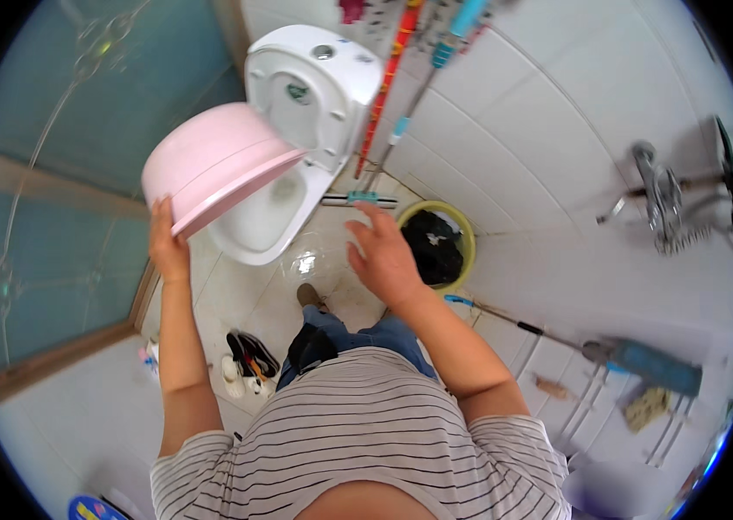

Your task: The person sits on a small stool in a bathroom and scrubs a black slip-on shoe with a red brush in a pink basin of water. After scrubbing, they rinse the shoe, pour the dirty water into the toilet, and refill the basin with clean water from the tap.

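Note:
My left hand point(169, 241) grips the rim of a pink plastic basin point(210, 156), which is tipped on its side over the bowl of a white toilet point(254, 247). The toilet's lid and seat point(332, 134) are raised against the tank. What the basin holds, if anything, is hidden from view. My right hand point(381, 256) hangs in the air right of the toilet, fingers apart, with nothing in it. Just beyond that hand, on the floor, is a yellow-green tub point(473, 247) with dark cloth point(432, 247) inside.
A squeegee mop point(359, 199) and a red pole point(388, 78) lean on the wall beside the toilet. Shoes point(252, 354) lie on the tiled floor at left. A metal tap point(665, 195) juts from the right wall; a long-handled brush point(522, 325) is below it. Glass door panels point(63, 225) stand left.

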A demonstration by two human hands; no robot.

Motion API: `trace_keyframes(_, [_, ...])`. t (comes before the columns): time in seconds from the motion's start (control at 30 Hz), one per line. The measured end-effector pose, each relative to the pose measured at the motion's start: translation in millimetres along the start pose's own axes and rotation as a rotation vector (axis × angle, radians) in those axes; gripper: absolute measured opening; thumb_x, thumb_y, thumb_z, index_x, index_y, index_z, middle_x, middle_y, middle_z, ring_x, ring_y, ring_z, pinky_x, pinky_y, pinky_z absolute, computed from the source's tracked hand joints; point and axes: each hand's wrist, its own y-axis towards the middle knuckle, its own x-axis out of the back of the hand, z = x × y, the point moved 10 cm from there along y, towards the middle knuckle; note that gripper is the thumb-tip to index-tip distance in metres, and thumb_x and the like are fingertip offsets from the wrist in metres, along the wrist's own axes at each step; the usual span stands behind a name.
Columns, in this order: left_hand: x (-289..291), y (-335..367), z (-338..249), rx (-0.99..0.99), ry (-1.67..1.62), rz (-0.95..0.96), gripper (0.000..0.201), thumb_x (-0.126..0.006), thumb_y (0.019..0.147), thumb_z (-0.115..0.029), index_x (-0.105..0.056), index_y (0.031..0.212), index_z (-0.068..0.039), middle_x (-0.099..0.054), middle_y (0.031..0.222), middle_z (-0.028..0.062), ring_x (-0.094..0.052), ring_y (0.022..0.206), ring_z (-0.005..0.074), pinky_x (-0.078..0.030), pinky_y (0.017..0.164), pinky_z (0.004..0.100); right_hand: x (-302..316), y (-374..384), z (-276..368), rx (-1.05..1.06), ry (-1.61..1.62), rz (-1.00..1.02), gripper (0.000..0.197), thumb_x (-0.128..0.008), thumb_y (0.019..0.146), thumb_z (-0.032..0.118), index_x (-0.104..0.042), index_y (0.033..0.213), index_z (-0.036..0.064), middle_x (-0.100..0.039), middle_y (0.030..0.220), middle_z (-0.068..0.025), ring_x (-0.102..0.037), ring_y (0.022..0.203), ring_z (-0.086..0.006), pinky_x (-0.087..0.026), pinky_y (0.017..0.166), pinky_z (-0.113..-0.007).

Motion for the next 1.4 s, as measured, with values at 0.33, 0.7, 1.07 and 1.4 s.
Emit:
trace_keyframes(0.33, [-17,5,2,-0.009,0.002,0.064,0.056,-0.050,0.078,0.009,-0.050,0.130,-0.012,-0.052,0.128,0.0161,-0.048,0.121,0.0320,-0.042,0.097,0.0394,17,-44,-24,-0.121,-0.022,-0.089,0.031,-0.064,0.073,0.007,-0.057,0.102,-0.0001,-0.046,0.123,-0.0185,-0.048,0.110,-0.0350,-0.043,0.093,-0.040])
trace_keyframes(0.7, [-54,-128,-7,0.690,-0.286,0.254,0.042,-0.048,0.076,0.000,-0.056,0.117,0.002,-0.063,0.107,0.0175,-0.062,0.096,0.0262,-0.047,0.084,0.0346,120,-150,-140,-0.380,-0.098,-0.344,0.034,-0.065,0.075,0.010,-0.056,0.107,0.0003,-0.048,0.122,-0.0181,-0.050,0.109,-0.0355,-0.044,0.091,-0.041])
trace_keyframes(1.07, [-186,-249,-319,1.019,-1.071,0.614,0.038,-0.050,0.072,0.004,-0.057,0.109,0.007,-0.063,0.101,0.0141,-0.063,0.087,0.0232,-0.050,0.076,0.0319,416,-231,-389,-0.705,-0.099,-0.957,0.053,-0.063,0.083,0.021,-0.042,0.125,-0.0041,-0.054,0.109,-0.0216,-0.057,0.095,-0.0299,-0.047,0.083,-0.039])
trace_keyframes(1.4, [-219,-211,-506,0.923,-1.208,0.664,0.035,-0.052,0.075,0.002,-0.055,0.110,0.007,-0.062,0.102,0.0168,-0.063,0.088,0.0265,-0.051,0.074,0.0359,433,-199,-368,-0.658,0.400,-0.558,0.015,-0.050,0.091,0.013,-0.052,0.089,-0.0015,-0.061,0.077,-0.0085,-0.053,0.053,-0.0122,-0.046,0.051,-0.028])
